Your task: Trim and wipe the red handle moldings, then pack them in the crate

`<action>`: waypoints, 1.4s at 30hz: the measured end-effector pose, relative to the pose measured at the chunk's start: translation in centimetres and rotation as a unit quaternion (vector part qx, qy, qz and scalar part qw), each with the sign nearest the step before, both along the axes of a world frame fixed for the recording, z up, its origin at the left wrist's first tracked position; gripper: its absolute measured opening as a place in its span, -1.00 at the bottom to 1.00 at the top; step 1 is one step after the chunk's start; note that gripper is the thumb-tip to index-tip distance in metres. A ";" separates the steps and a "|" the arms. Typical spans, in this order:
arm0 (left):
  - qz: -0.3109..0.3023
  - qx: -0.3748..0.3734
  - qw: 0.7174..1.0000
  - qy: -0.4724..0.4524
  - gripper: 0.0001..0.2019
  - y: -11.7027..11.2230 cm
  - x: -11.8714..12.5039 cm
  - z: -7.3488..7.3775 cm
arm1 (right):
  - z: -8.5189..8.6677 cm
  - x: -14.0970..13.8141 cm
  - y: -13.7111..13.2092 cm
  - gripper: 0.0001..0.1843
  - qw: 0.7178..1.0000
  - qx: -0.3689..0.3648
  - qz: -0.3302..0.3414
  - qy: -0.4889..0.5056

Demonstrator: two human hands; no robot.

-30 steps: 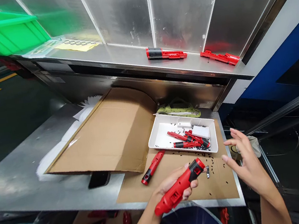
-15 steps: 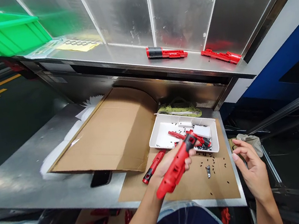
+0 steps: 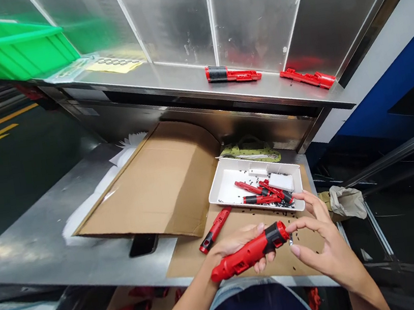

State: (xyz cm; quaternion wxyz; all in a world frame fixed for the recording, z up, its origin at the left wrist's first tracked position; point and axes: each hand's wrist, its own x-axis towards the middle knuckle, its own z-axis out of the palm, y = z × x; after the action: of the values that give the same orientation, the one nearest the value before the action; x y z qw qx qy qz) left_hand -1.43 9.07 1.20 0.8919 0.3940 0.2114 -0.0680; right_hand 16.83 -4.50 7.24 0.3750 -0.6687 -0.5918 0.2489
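My left hand (image 3: pixel 239 245) is wrapped round a red plastic tool body with a black tip (image 3: pixel 249 252), held nearly level above the cardboard sheet (image 3: pixel 262 219) near the table's front edge. My right hand (image 3: pixel 321 241) is right beside the black tip, fingers curled, thumb and forefinger close to a small metal piece (image 3: pixel 291 238); whether they grip it I cannot tell. A separate red and black half-shell (image 3: pixel 214 230) lies on the cardboard to the left. Behind it stands a white tray (image 3: pixel 221 186) holding red and black parts and small black screws.
A larger bent cardboard sheet (image 3: pixel 157 182) covers the steel table (image 3: pixel 48 233), over a black phone (image 3: pixel 142 244). Two red parts (image 3: pixel 232 74) (image 3: pixel 308 79) lie on the upper steel shelf, a green bin (image 3: pixel 3 47) at far left. Loose screws dot the cardboard; red parts lie below.
My left hand lowered the red tool from above the tray back toward the front edge and levelled it. My right hand moved in from the right to the tool's black tip.
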 end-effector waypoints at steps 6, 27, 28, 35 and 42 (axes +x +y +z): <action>-0.041 0.021 0.999 -0.022 -0.54 -0.6 0.7 0.8 | 1.2 -1.4 0.7 -0.89 0.997 -0.025 0.040 -0.063; -0.018 -0.044 0.997 -0.055 -0.46 -2.4 1.5 -0.3 | -0.1 0.8 0.0 -0.85 0.994 -0.059 0.087 -0.010; -0.017 -0.042 0.998 -0.052 -0.47 -2.5 1.5 -0.2 | -0.1 0.9 0.0 -0.85 0.994 -0.059 0.089 -0.008; -0.001 -0.028 0.999 -0.046 -0.41 -2.9 1.9 -0.2 | -0.4 1.1 -0.3 -0.84 0.995 -0.061 0.076 -0.012; 0.032 -0.050 0.997 -0.041 -0.32 -3.3 2.5 -1.2 | -0.6 -1.0 -1.0 -0.84 0.997 -0.009 -0.032 -0.065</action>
State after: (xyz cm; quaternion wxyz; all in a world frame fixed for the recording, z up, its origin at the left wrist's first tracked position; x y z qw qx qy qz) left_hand 1.10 5.78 -0.01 0.9200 0.3446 0.1835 -0.0338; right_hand 15.79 -5.45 6.62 0.3375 -0.7055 -0.5909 0.1980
